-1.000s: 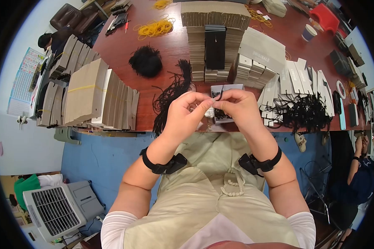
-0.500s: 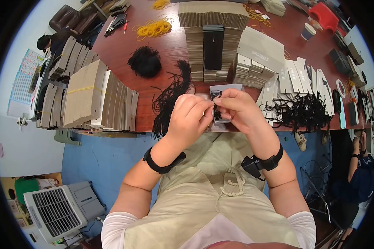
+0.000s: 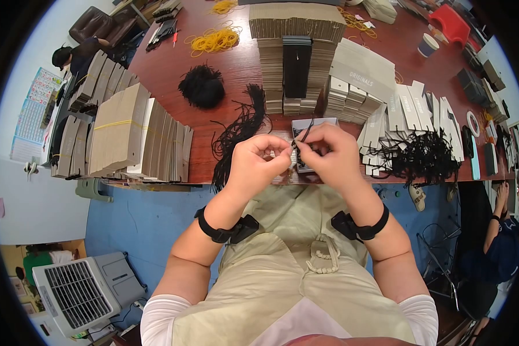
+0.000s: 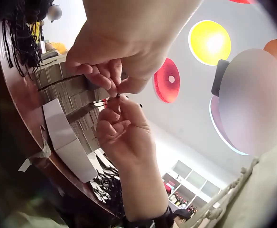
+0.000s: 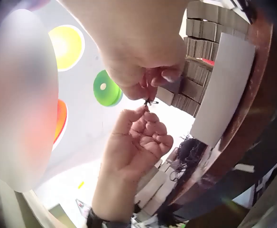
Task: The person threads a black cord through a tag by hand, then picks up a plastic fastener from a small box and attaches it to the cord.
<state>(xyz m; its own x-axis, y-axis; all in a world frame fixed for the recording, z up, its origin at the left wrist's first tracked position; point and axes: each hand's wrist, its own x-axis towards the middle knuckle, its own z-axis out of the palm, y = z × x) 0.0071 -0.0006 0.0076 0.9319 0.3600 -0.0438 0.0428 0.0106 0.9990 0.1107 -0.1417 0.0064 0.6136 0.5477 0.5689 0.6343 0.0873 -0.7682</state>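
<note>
In front of the body, the two hands meet at their fingertips over a small open box [image 3: 331,120] with black things inside. My left hand [image 3: 259,163] pinches a thin black cord [image 3: 294,143] between thumb and forefinger. From the other side my right hand [image 3: 333,153] pinches the same cord, and a length of it sticks up past the fingers. A small dark loop of the cord [image 5: 152,102] shows between the fingertips in the right wrist view. Left of the hands, a bundle of black cords [image 3: 245,130] lies across the table edge.
Tall stacks of grey cards [image 3: 297,22] stand behind the box, with black tags [image 3: 297,66] against them. At right lie white tags [image 3: 408,106] with tangled black cords [image 3: 421,158]. More banded cards [image 3: 118,127] stand at left, near a black yarn ball [image 3: 202,86] and yellow rubber bands [image 3: 214,40].
The left hand turned its back upward half a second ago, then rolled back. The cord's free length now rises above the right fingers. Both hands stay over the same spot.
</note>
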